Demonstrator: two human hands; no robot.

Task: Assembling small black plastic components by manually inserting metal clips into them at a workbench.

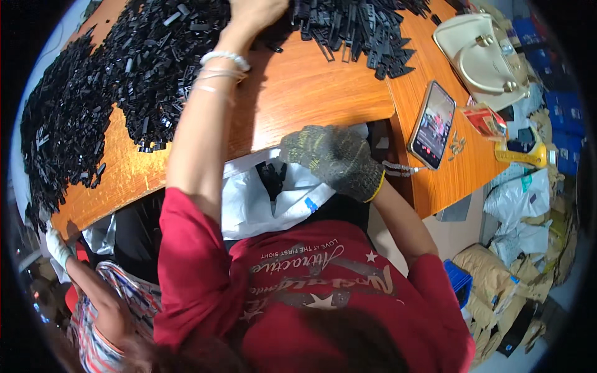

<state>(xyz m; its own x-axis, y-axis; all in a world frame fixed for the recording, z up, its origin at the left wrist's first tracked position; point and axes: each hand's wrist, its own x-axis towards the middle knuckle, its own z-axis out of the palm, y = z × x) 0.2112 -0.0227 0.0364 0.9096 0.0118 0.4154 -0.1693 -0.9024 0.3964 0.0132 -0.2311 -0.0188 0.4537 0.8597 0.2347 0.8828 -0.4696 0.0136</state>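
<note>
My left hand [256, 11] is bare, with bead bracelets on the wrist. It reaches far across the orange table [311, 93] into a big heap of small black plastic parts [143, 56]. Its fingers are cut off by the picture's top edge. My right hand [334, 160] wears a grey knitted glove and grips the rim of a white plastic bag [261, 205] held at the table's near edge. A few black parts [272, 174] lie inside the bag's mouth.
A phone [431, 124] with a lit screen lies on the table's right side, near a cream handbag [482, 59] and a small red box [482, 118]. Sacks and blue crates [563, 118] crowd the floor at right. A co-worker's white-gloved hand [56, 247] is at lower left.
</note>
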